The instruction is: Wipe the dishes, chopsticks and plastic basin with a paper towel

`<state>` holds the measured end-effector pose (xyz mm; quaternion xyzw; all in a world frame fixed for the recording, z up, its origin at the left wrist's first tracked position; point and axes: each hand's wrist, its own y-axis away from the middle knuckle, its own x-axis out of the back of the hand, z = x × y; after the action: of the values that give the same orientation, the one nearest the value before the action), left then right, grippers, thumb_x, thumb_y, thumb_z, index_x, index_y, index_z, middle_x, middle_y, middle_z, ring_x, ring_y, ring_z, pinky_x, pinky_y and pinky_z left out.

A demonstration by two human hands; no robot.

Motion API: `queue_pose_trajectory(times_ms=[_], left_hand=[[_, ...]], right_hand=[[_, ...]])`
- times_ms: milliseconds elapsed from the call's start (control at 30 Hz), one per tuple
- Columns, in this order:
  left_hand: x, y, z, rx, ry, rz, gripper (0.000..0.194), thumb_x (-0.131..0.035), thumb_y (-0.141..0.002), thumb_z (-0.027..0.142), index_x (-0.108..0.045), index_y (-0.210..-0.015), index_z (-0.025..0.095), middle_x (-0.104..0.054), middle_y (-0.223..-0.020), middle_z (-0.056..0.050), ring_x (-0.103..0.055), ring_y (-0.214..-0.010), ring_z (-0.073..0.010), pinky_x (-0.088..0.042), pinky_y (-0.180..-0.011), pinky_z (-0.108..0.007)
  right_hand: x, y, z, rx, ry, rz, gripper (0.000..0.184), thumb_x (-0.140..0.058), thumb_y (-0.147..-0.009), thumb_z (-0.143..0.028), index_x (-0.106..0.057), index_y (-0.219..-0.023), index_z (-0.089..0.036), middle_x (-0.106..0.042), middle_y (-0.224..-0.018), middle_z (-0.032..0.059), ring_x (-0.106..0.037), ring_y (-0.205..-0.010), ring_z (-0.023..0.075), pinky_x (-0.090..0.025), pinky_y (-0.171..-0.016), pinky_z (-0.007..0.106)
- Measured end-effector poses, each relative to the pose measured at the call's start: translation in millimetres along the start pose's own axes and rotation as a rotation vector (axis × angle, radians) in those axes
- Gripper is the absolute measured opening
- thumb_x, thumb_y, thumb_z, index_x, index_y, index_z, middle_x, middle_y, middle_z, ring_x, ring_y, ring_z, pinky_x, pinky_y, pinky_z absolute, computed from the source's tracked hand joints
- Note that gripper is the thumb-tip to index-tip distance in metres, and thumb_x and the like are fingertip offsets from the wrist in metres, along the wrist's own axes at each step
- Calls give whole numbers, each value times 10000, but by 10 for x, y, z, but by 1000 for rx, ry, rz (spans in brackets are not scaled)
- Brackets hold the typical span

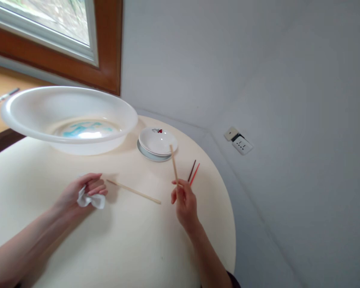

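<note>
My left hand (91, 187) is closed around a crumpled white tissue (91, 200), part of which hangs out below the fingers. In my right hand (184, 202) a light wooden chopstick (174, 162) is gripped, its tip pointing up and away. A second wooden chopstick (139, 193) lies on the table between the two hands, its darker end near my left fingers. Just behind my right hand lie a dark stick (192, 169) and a red stick (195, 173); their lower ends are hidden by the hand.
A large translucent white basin (33, 132) with something blue at its bottom stands at the back left of the round table (132, 248). Beside it are stacked white dishes (157, 142). A pen (6, 96) lies on a wooden surface at far left. Wall sockets (242, 145) are at right.
</note>
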<state>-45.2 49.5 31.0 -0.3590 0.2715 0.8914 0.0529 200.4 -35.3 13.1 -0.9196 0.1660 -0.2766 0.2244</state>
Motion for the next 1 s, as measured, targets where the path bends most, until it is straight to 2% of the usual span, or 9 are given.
queue_pose_trajectory(times_ms=[67,133,233,333,500,633,733,833,1000], left_hand=[[-13,0,-37,24,3,4,463,-341,-818,-21,-303,-406,187,-298,-317,52,-313,-271,-40,-364,-353,-200],[-18,-11,-70,37,18,19,472,-338,-846,17,-304,-408,190,-288,-316,53,-308,-261,-36,-353,-343,-195],[-5,-33,-90,31,26,40,488,-330,-878,84,-299,-404,195,-272,-315,52,-307,-256,-31,-335,-331,-188],[19,-42,-83,29,28,47,482,-342,-875,94,-299,-406,195,-271,-316,51,-307,-258,-33,-331,-329,-190],[34,-26,-59,27,-3,-5,448,-351,-817,2,-321,-406,178,-297,-329,48,-310,-286,-42,-349,-342,-199],[31,-9,-50,22,-4,-13,454,-351,-813,6,-327,-392,172,-294,-335,44,-301,-293,-44,-344,-335,-204],[31,-9,-49,16,-4,-2,454,-357,-807,1,-324,-387,170,-290,-334,43,-300,-293,-46,-343,-336,-207],[34,-18,-48,17,-6,6,449,-363,-806,0,-310,-393,171,-290,-335,43,-302,-294,-48,-341,-343,-211],[25,-6,-46,37,19,24,424,-368,-809,5,-266,-438,183,-272,-347,51,-296,-298,-51,-327,-357,-214]], right_hand=[[178,-88,131,-21,53,172,219,-347,-925,-342,-513,-914,-200,-531,-609,-31,-530,-545,115,-439,-556,232],[366,-161,273,-28,137,286,209,-390,-902,-344,-534,-870,-197,-608,-740,18,-594,-726,148,-472,-710,292],[598,-217,488,-35,224,403,231,-416,-876,-348,-577,-881,-183,-650,-899,75,-605,-905,191,-454,-844,366],[737,-216,675,-29,304,455,242,-450,-847,-349,-619,-859,-177,-636,-1034,110,-575,-1024,220,-414,-930,417],[853,-181,937,-23,418,358,251,-473,-830,-319,-687,-861,-190,-547,-1225,128,-499,-1157,245,-382,-974,453],[927,-169,1171,1,452,271,272,-446,-834,-268,-709,-861,-204,-493,-1301,113,-411,-1246,249,-356,-1001,472],[974,-170,1354,-31,465,203,282,-438,-824,-236,-717,-853,-211,-494,-1297,104,-391,-1262,253,-365,-999,478],[984,-180,1496,-83,476,121,283,-443,-786,-174,-719,-836,-214,-519,-1261,97,-438,-1222,247,-378,-998,465],[903,-205,1531,-90,485,76,301,-444,-748,-120,-712,-845,-216,-499,-1262,81,-442,-1210,228,-397,-987,432]])
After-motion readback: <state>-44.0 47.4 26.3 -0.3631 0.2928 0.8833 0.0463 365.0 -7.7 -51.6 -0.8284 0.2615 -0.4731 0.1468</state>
